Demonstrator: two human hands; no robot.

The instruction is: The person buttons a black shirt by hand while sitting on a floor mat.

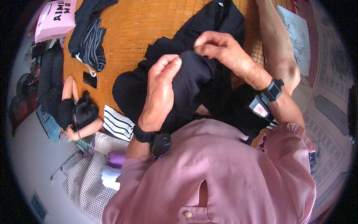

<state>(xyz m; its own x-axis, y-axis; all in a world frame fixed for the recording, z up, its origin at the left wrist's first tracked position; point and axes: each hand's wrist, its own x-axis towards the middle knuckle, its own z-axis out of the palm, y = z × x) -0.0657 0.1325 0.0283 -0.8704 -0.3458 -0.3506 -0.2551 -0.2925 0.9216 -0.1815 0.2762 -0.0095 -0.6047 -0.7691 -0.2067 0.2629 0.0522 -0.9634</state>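
Observation:
A large black cloth garment (186, 76) lies bunched across my lap, its far end spread over the woven mat. My left hand (160, 87) is closed, with thumb and forefinger pinching the garment's raised upper edge. A short way to the right, my right hand (223, 48) is held above the cloth, thumb and fingers pressed together. Anything between those fingertips is too small or blurred to make out. Both wrists wear dark bands with devices on them.
An orange woven mat (130, 33) lies under everything. Folded dark and striped clothes (91, 48) sit at the far left near a pink bag (56, 20) and a phone (90, 80). Another person (84, 112) lies at left beside striped cloth (117, 121). A drawing sheet (296, 41) is far right.

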